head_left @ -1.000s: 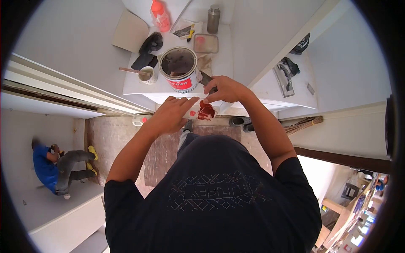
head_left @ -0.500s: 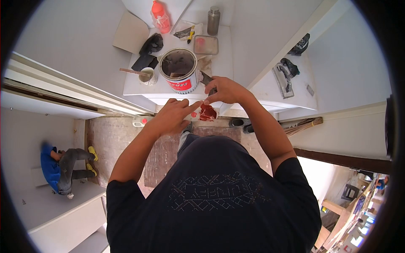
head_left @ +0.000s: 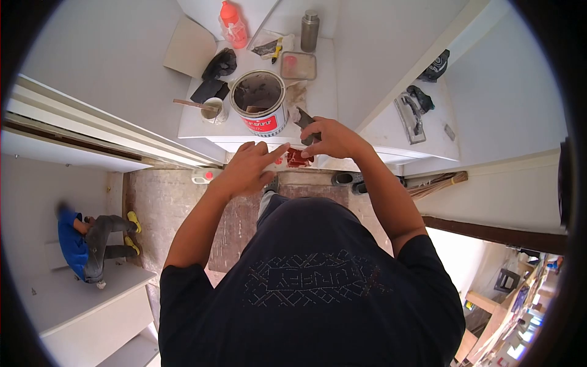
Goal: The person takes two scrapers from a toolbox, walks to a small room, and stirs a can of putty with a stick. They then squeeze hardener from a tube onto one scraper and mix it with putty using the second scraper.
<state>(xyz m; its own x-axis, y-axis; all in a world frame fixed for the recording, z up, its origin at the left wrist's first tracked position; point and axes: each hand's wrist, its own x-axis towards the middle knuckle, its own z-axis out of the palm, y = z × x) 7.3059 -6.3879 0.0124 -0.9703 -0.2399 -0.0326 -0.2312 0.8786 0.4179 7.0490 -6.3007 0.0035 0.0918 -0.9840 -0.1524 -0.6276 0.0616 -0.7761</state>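
My left hand (head_left: 247, 168) is closed round one end of a white tube smeared with dark red (head_left: 298, 158), its index finger reaching along the top. In my right hand (head_left: 336, 139), a putty knife (head_left: 306, 122) is gripped, its grey-coated blade tilted toward the tin. The right thumb overlaps the tube's red end in this view. Just beyond both hands, an opened tin (head_left: 265, 124) with a red label stands near the shelf's front edge, grey residue coating its inner wall.
Left of the tin is a small cup (head_left: 215, 111) with a stick across it. A steel flask (head_left: 310, 30), a pink bottle (head_left: 232, 25) and a plastic container (head_left: 298, 65) stand behind. A trowel (head_left: 411, 119) lies right of the partition. A person in blue (head_left: 73, 244) crouches at left.
My right hand has shifted slightly right and toward me, bringing the putty knife away from the tin's side. The tube has tilted and is more covered by my fingers.
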